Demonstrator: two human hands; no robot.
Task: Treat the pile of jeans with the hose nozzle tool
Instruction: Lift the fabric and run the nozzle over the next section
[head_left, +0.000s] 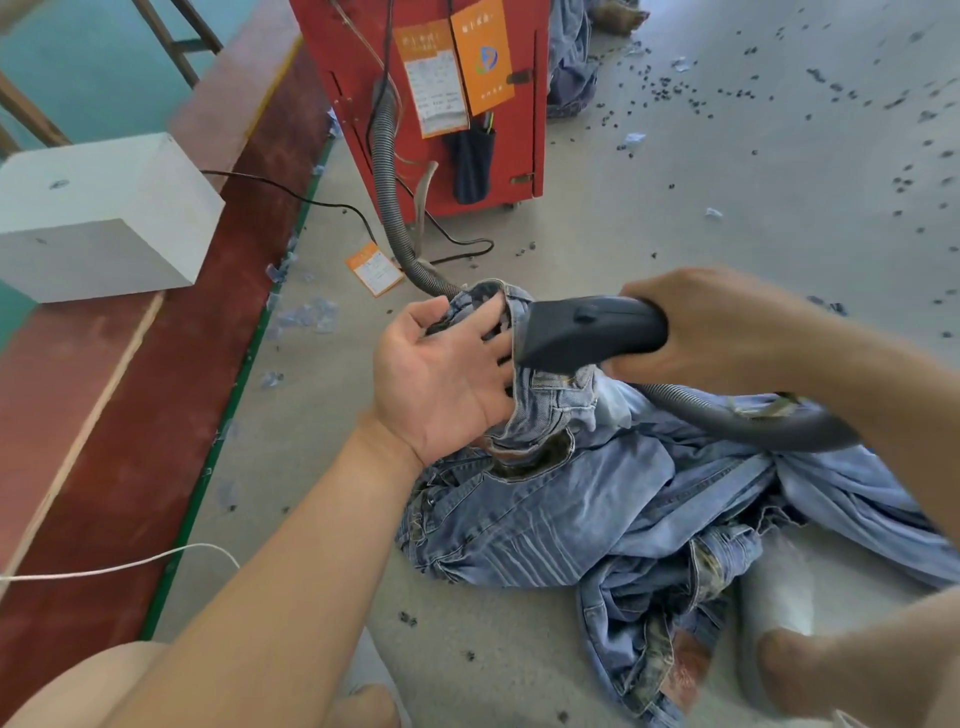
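Here the right hand (727, 332) clenches the nozzle (587, 332) while the left hand (441, 379), fingers hooked in, holds the jeans (545, 499); soft, floppy denim is probably best held by its stiffer waistband.

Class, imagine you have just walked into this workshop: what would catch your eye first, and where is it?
In the middle, the right hand grips a dark hose nozzle pressed to a raised piece of jeans, which the left hand holds. Below and to the right, the pile of jeans sprawls on the grey floor. Behind, at the top, stands a red machine, with a ribbed hose running down from it.
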